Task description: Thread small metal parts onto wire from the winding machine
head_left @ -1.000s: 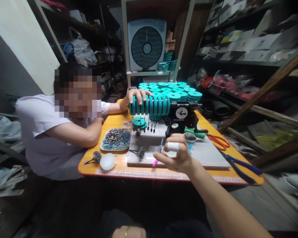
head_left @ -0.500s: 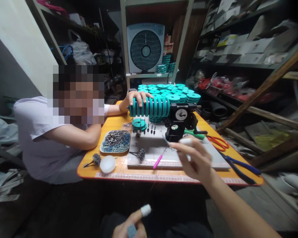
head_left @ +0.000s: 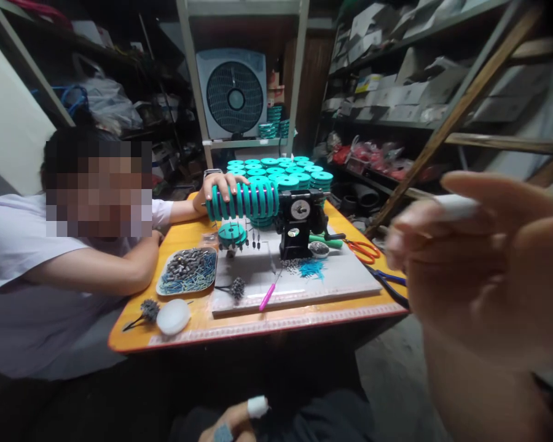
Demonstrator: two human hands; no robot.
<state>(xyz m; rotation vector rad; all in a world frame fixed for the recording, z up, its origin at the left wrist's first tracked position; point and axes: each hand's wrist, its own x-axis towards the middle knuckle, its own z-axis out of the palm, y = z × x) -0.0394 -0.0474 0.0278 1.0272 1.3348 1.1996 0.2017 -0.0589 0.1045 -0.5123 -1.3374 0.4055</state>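
Note:
My right hand [head_left: 479,264] is raised close to the camera at the right, smeared by motion. Its fingers are bent together, with white tape on one; anything between them is too fine to see. Low in the view, my left hand [head_left: 233,423] is curled near my lap and partly cut off. It wears a white finger wrap [head_left: 257,406] and a grey-blue patch [head_left: 222,433]; what it grips is hidden. On the board lie a pink-handled needle tool [head_left: 268,297], small metal beads [head_left: 291,265] and short blue pieces [head_left: 314,268].
A co-worker's hand [head_left: 223,183] rests on teal spools [head_left: 244,201] mounted on a black winding machine [head_left: 299,224]. A tray [head_left: 159,288] of metal weights and blue pieces, a white round container [head_left: 173,317], orange-handled scissors [head_left: 366,250] and blue-handled pliers [head_left: 391,279] lie around the board [head_left: 345,288].
My right hand has moved from above the board out to the right and nearer the camera, uncovering the beads and blue pieces. The view has turned right; my left hand sits slightly lower.

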